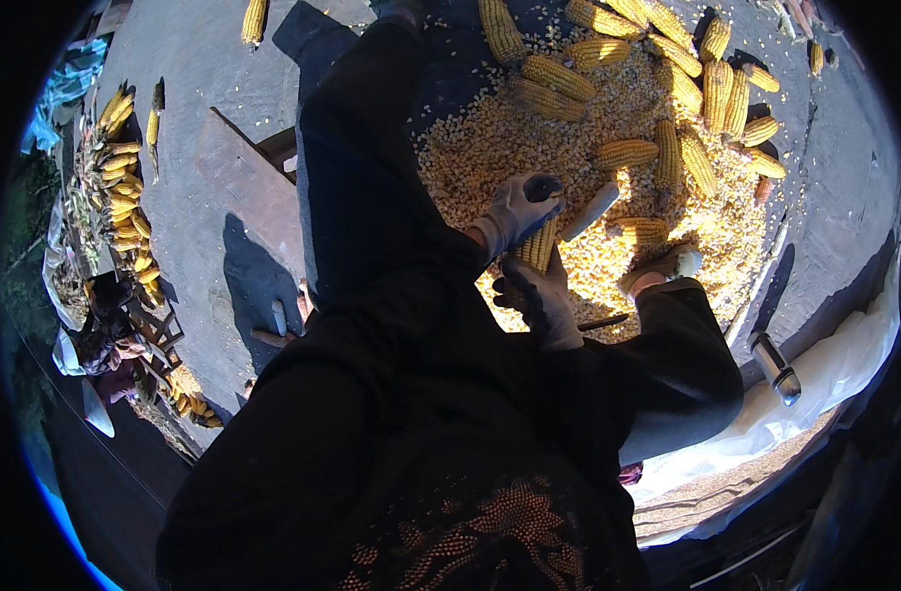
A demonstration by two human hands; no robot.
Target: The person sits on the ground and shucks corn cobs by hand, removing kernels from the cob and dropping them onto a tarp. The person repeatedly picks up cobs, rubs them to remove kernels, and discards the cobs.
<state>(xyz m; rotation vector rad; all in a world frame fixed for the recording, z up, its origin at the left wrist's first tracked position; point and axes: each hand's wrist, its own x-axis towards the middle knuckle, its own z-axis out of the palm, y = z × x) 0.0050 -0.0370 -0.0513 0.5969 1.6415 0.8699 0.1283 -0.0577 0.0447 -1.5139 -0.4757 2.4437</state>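
Observation:
My left hand (521, 207), in a pale glove with dark fingers, grips the upper end of a yellow corn cob (538, 245). The lower end of that cob lies in my right hand (540, 299), gloved the same way. A bare, shelled cob (590, 211) rests just right of my left hand, above a wide heap of loose kernels (487, 151). Several unshelled cobs lie on the heap, among them one (626, 154) above the shelled cob and one (640, 230) to the right. A thin dark stick-like thing (603, 323) shows beside my right hand.
A shoe (661, 270) stands at the heap's lower right. A flat board (247, 185) lies on the concrete ground at left, near bare cobs (279, 318). A row of corn (125, 199) lies farther left. A metal cylinder (775, 368) and white plastic sheeting (812, 384) are at lower right.

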